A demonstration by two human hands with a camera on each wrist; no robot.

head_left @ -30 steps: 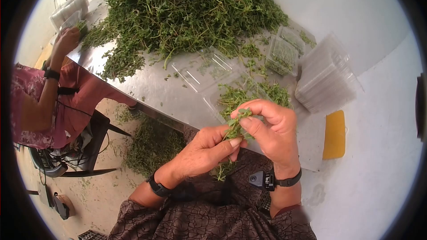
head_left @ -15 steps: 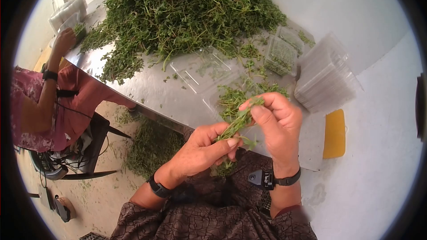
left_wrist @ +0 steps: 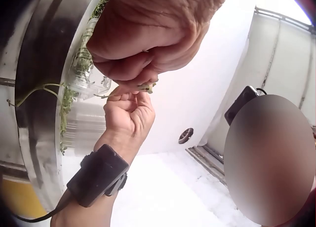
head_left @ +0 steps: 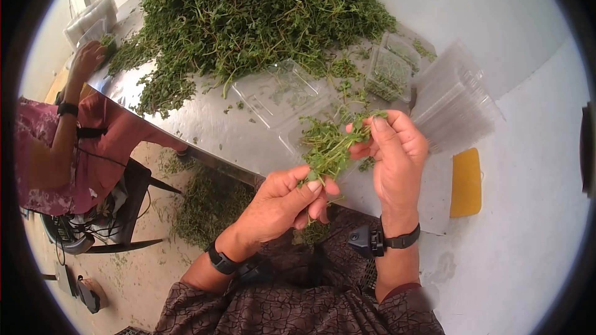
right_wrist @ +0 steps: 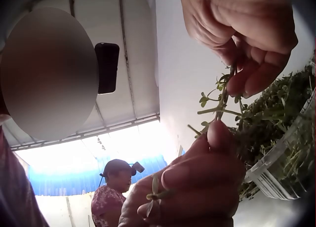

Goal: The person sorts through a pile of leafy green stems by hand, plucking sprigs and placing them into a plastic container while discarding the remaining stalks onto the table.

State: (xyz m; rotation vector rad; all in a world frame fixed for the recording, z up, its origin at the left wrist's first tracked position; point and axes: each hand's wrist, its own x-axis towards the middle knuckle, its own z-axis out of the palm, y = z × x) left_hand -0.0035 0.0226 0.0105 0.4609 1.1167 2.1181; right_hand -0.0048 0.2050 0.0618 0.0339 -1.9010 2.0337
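My left hand [head_left: 279, 205] pinches a small bunch of leafy green sprigs [right_wrist: 223, 98] between thumb and fingers. My right hand [head_left: 397, 155], up and to the right, pinches the other end of the sprigs with its thumb and fingertips. In the right wrist view the stems stretch between both hands, with small leaves and cut-looking ends sticking out. Beyond the hands an open clear plastic clamshell box [head_left: 264, 108] lies on the metal table [head_left: 217, 130], with greens around its near half, partly hidden by the held sprigs.
A large heap of greens [head_left: 261, 18] covers the table's back. Filled clear boxes [head_left: 391, 71] and a stack of nested empty ones [head_left: 456, 102] stand at right, near a yellow board [head_left: 465, 183]. Another person [head_left: 56, 142] sits at left. More greens [head_left: 211, 205] lie below the table.
My right hand has moved up and to the right, away from the left, drawing the bunch out longer. The left hand keeps its hold and has shifted slightly.
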